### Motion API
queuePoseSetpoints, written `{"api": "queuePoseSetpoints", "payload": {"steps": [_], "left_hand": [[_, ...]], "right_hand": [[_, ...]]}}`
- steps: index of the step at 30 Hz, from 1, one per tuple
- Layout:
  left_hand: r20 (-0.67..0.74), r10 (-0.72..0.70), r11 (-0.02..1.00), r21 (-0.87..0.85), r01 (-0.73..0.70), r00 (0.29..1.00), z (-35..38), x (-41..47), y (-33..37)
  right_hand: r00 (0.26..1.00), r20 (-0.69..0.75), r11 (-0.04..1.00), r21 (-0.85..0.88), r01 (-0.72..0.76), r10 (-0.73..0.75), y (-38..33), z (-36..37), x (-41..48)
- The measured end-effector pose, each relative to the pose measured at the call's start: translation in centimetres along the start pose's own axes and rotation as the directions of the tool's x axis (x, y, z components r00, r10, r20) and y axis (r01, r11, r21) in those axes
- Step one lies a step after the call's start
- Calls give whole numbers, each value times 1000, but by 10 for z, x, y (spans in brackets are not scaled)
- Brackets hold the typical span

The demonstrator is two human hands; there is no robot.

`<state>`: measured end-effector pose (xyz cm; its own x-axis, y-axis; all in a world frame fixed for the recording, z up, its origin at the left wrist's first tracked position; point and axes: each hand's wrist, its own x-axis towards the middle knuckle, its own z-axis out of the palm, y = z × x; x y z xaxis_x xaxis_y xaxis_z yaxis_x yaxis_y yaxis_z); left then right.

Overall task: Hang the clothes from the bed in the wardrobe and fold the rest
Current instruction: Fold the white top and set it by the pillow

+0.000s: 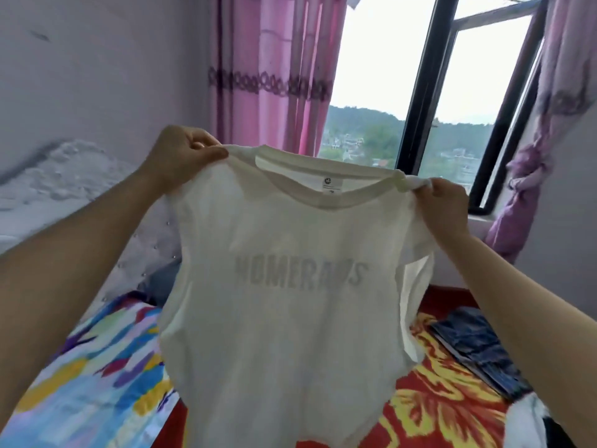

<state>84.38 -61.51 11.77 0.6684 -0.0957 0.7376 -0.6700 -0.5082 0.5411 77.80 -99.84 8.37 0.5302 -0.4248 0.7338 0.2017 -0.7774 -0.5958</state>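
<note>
A white T-shirt hangs spread in front of me above the bed, its grey lettering showing through from the far side. My left hand pinches the shirt's left shoulder near the collar. My right hand pinches the right shoulder. The neck label faces me. The hem drops out of the bottom of the frame.
The bed has a red and yellow flowered cover, and a multicoloured blanket lies at the left. Dark blue folded jeans lie at the right. A white and black garment sits at the lower right. Pink curtains flank an open window behind.
</note>
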Motion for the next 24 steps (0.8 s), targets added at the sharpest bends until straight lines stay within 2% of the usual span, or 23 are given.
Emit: {"api": "queuePoseSetpoints", "payload": {"steps": [5,13,17,20,24], "left_hand": [[25,48,991,126,-51,999,-18,3,-10],[75,39,993,110,-47,996,-40,-12,-25],[36,70,997,19,-71,997,-57,-17,-16],[3,115,990,-82,-114,993,-74,-17,-2],[-26,167,978,-122,-169,986,-79,-5,8]], "right_hand": [[997,47,996,-59,69,-67,-9,9,-1],[977,189,993,-37,109,-100,-24,14,-18],[981,183,986,165,33,-63,-33,1,-24],[983,172,934,357,-8,-57,-42,-15,-28],[995,97,906,421,-26,-16,-52,-19,-20]]}}
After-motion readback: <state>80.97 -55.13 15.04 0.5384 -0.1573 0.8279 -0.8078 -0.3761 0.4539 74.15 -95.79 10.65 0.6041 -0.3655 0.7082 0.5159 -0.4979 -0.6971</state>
